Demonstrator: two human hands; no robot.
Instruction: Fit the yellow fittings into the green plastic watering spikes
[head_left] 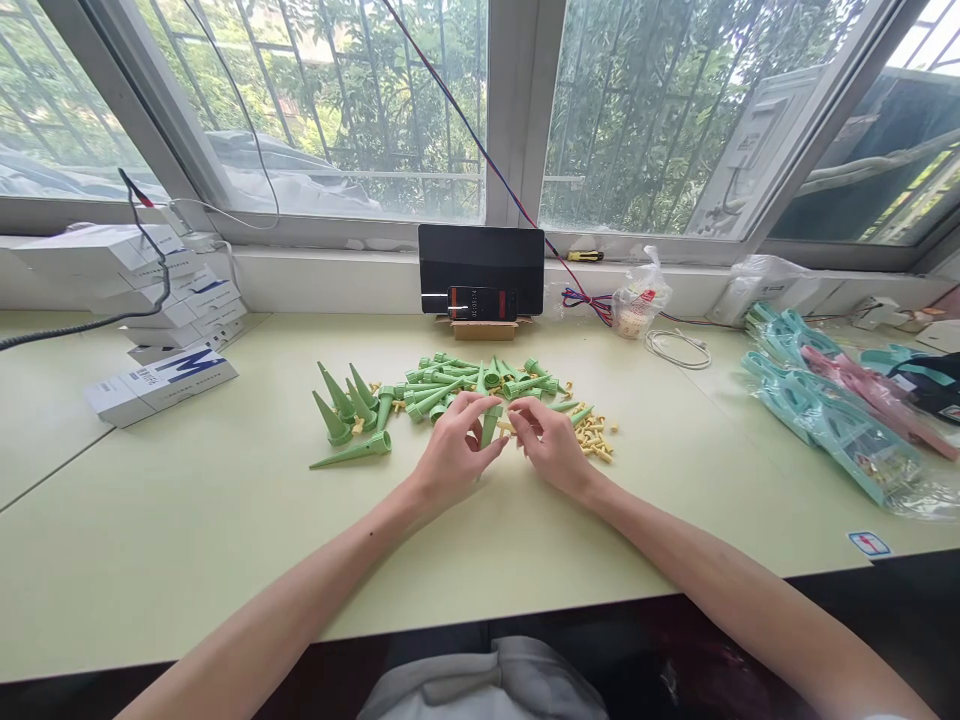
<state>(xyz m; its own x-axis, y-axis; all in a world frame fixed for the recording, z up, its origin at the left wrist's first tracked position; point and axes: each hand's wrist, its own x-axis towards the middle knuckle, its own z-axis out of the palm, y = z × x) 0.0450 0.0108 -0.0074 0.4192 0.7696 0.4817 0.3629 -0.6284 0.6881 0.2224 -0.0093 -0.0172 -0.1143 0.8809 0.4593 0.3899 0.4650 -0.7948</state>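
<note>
My left hand (455, 445) is closed round a green plastic watering spike (490, 424), which it holds tilted over the table. Between the fingertips of my right hand (553, 442) is a small yellow T-shaped valve (505, 427), right at the side of that spike; whether it sits in the spike I cannot tell. Behind both hands lies a heap of green spikes (442, 380). Loose yellow valves (596, 438) are piled to the right of my right hand. On the left, several spikes (337, 400) stand upright, and one spike (352, 450) lies on its side.
A dark tablet (480, 260) leans by the window with a phone (482, 304) before it. White boxes (169, 385) are stacked at left. A plastic bag (641, 300) and a coiled white cable (679, 348) lie back right; teal and pink plastic items (840, 410) fill the far right.
</note>
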